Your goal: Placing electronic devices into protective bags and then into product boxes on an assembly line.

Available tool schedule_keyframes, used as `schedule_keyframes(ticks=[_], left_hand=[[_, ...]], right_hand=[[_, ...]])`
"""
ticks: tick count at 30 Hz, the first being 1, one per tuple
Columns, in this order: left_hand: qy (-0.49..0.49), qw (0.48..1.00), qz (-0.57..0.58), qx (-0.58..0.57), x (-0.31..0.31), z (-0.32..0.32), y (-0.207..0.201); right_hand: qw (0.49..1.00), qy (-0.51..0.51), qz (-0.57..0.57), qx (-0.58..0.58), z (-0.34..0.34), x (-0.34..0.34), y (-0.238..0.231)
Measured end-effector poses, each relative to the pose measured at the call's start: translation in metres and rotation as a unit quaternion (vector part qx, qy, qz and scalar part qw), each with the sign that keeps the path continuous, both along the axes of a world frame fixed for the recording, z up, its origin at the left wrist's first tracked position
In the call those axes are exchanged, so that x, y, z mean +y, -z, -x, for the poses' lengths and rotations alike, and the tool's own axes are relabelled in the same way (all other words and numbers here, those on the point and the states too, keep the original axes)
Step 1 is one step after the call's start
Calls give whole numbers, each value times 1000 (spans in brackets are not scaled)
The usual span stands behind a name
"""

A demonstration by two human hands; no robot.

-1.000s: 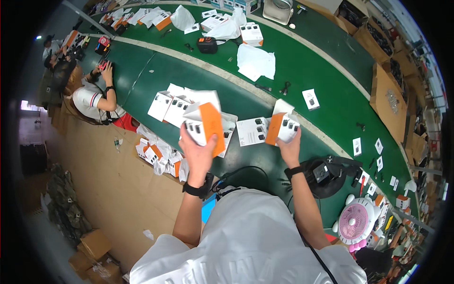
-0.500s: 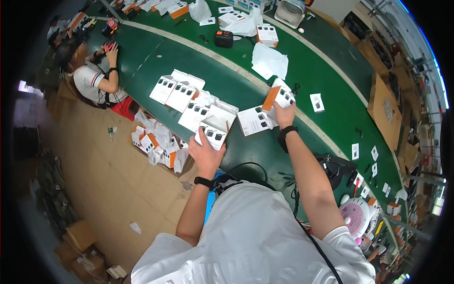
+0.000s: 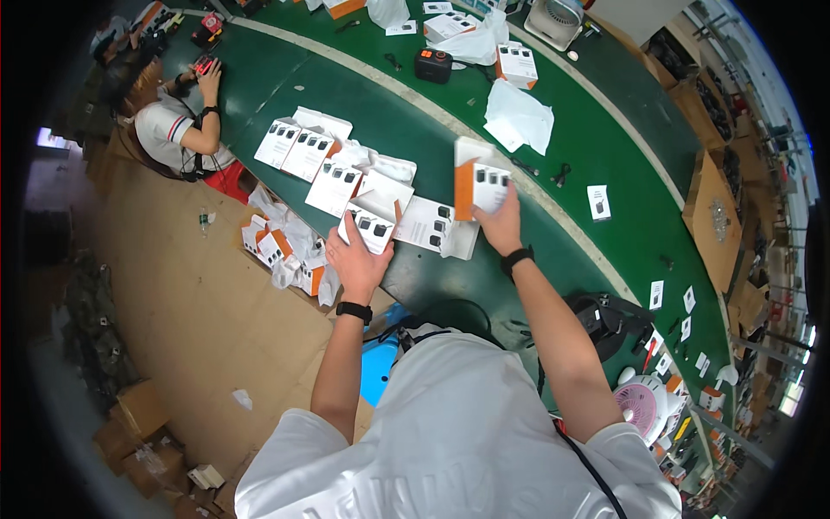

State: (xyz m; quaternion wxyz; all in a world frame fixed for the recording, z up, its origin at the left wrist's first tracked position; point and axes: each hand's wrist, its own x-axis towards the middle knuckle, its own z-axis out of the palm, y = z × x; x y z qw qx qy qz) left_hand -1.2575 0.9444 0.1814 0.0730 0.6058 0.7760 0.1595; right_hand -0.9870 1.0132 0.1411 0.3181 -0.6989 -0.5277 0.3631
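Observation:
My left hand (image 3: 357, 264) grips the near edge of an open white box (image 3: 370, 227) printed with black devices. This box stands at the near end of a slanting row of similar boxes with raised flaps, among them a white box (image 3: 333, 188) and the farthest box (image 3: 277, 142). Just right of the row lies another white box (image 3: 426, 227), its flap folded out. Above the table, right of that one, my right hand (image 3: 500, 223) is closed on an orange-and-white box (image 3: 478, 186) with an open white flap. That box is slightly blurred, and its inside is hidden.
A carton (image 3: 327, 304) of boxes and white wrapping stands below the table's left edge. Across the green table lie a white bag (image 3: 519, 117), a black device (image 3: 433, 66), cables and cards. A black bag (image 3: 605, 324) and pink fan (image 3: 641, 405) are near right. A co-worker (image 3: 177, 134) sits left.
My left hand and the row of boxes have shifted left along the table. My right hand has brought its orange-and-white box leftward and turned it; the flat box beside the row also slid left.

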Motion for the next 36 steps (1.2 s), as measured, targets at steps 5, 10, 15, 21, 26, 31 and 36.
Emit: schedule_keyframes(ticks=[5,10,15,21,26,31,36], left_hand=[[28,996,-67,-52,32,-14,-51],[231,966,59,-95,78,-49,-59],[351,918,155,-104,97,-72,-33],[319,898,288,-98,103,-79,-32],[257,925,266,-81,69,-79,-43],[204,932,286,-90,54,-76,-55],[213,964,127,-94,59,-53,-48]], right_hand=[[987,138,-74,33,-34,-54,-6],[974,189,52,-114,-39,-123,-20],[968,173,178,-27,-33,-174,-2],[971,122,204,9,-1,-155,-2],[981,121,150,34,1,-122,11],[984,139,101,55,9,-78,0],[993,103,50,-20,2,-82,7]])
